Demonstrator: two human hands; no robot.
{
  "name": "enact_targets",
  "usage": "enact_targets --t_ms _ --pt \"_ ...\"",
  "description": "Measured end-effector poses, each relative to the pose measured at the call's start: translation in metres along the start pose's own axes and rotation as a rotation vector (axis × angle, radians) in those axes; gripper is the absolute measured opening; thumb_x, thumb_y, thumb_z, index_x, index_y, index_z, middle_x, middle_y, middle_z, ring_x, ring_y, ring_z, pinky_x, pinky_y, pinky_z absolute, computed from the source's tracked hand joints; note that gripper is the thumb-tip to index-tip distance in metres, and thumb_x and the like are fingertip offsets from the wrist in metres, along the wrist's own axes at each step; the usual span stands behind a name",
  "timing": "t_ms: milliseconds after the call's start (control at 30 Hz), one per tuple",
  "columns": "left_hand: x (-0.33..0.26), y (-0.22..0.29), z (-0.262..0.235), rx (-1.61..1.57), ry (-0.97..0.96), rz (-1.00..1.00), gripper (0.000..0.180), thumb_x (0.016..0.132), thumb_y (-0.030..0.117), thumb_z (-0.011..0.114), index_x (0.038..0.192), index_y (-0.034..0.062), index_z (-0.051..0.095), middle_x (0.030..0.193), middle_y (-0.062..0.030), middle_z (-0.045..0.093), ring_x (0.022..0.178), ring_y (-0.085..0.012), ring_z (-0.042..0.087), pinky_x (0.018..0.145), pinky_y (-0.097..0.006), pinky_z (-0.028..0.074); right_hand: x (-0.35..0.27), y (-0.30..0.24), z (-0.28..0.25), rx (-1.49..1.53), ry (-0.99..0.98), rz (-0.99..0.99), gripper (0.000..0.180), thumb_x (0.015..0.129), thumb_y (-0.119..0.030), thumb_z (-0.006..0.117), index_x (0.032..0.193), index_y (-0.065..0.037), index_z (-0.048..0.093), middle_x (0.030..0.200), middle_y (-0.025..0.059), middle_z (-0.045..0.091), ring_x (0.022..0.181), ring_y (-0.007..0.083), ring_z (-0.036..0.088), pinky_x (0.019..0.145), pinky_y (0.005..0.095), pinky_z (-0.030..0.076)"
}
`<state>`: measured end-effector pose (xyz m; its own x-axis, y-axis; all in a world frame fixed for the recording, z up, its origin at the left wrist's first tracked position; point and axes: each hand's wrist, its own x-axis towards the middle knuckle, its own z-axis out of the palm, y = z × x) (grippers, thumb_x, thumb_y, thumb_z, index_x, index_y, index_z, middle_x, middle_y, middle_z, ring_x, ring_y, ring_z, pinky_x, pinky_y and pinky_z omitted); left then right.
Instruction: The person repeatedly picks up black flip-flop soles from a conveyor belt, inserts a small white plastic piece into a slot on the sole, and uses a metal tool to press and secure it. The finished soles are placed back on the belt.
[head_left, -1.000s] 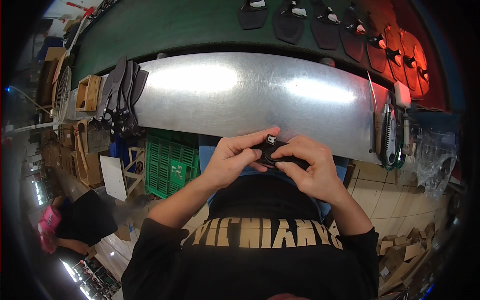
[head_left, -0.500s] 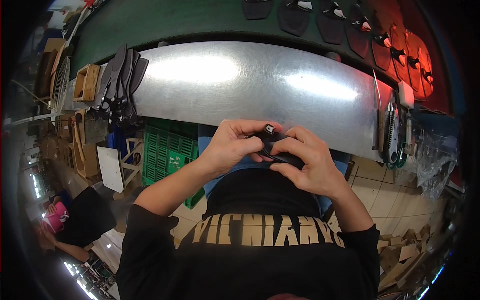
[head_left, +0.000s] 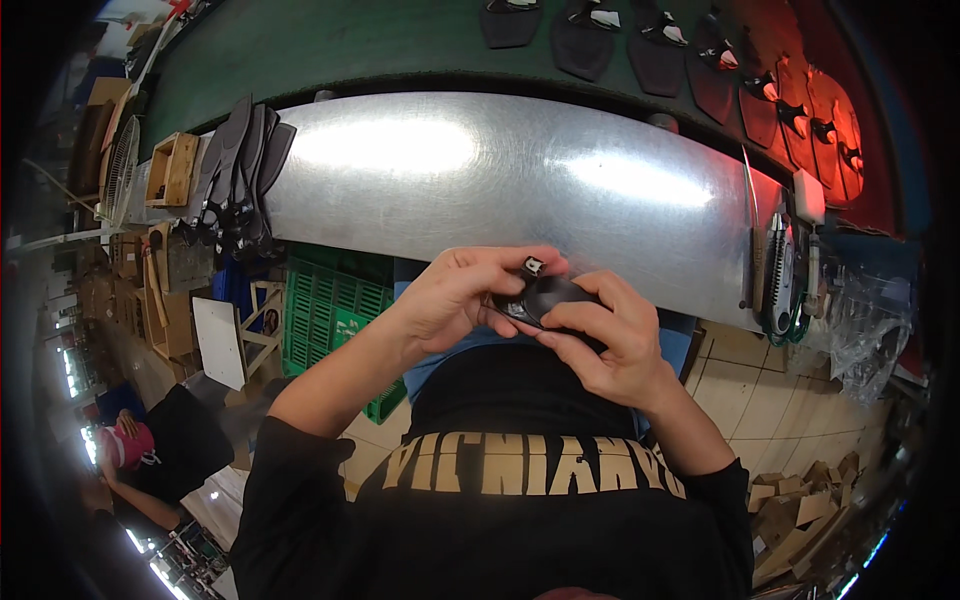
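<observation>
Two hands hold one dark shoe piece [head_left: 560,293] in front of the tummy, close to the near edge of the shiny metal table [head_left: 500,190]. The left hand [head_left: 455,298] has its thumb and fingers pinched on one end, where a little pale bit [head_left: 533,266] pokes up. The right hand [head_left: 615,335] pinches the other end, thumb below and fingers on top. Both grips look narrow. The piece looks smooth, and mostly fingertips hold it, so I think it could slip if one hand lets go too soon. It sits past the table edge, so it might drop to the blue trousers [head_left: 675,345] or the tiled floor [head_left: 750,390]. If the hands bend it too hard, it could get a crease. The left fingers cover part of it, so something crooked underneath could be missed. On the left, a pile of dark soles [head_left: 240,175] pokes over the near edge, and a bump from an arm might tip some into or beside the green crate [head_left: 330,310]. On the right, a grey tool [head_left: 778,270] lies by the edge, where an elbow could knock it off.
</observation>
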<state>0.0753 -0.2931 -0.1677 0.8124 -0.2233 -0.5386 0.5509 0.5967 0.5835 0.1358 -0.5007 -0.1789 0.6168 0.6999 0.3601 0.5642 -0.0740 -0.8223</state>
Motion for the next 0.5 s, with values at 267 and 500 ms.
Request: enact_targets --t_ms 267,500 --pt "-0.005 -0.003 0.002 0.209 0.045 -0.014 0.034 0.09 0.01 0.048 0.122 0.0012 0.058 0.108 -0.011 0.064 0.083 -0.0164 0.067 0.064 -0.024 0.056 -0.001 -0.007 -0.002 -0.143 0.09 -0.015 0.03 0.071 0.0 0.074 0.099 0.0 0.063 0.081 0.0117 0.063 0.064 0.0234 0.06 0.058 0.0328 0.048" --pt "-0.007 -0.008 0.004 0.239 0.068 -0.033 0.024 0.089 0.011 0.052 0.11 0.003 0.062 0.096 -0.0048 0.064 0.083 -0.0112 0.062 0.073 -0.026 0.053 -0.008 -0.005 0.003 -0.119 0.117 0.037 0.029 0.073 -0.002 0.075 0.099 0.001 0.063 0.075 0.0099 0.064 0.061 0.0233 0.061 0.055 0.031 0.048"
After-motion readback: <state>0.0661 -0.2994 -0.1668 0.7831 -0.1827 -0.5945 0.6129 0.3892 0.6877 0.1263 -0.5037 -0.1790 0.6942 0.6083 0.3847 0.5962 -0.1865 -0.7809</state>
